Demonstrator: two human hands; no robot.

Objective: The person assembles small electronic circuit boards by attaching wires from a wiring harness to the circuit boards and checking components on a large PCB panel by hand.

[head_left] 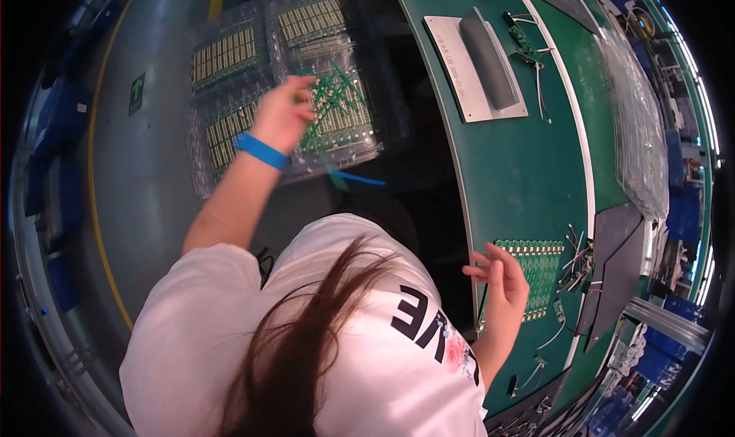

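My left hand [285, 114], with a blue wrist band [262, 151], is over the clear plastic trays at the upper left. Its fingers are partly bent and apart, slightly blurred, and I see nothing between them. Right beside its fingertips lies a loose heap of thin green strips [334, 92] on rows of small circuit boards [351, 123]. A blurred green strip [334, 175] shows below the heap. My right hand [505, 285] is raised at the bench edge with fingers apart and nothing visible in it. Next to it on the bench is a green circuit board panel [543, 280].
The green bench [513, 180] runs down the right side. On it are a white plate with a grey upright piece [471, 70], a wired board [524, 43] and a bundle of wired parts [578, 265]. Stacked clear trays [639, 123] stand beyond. A blue cord [360, 179] hangs near the left trays.
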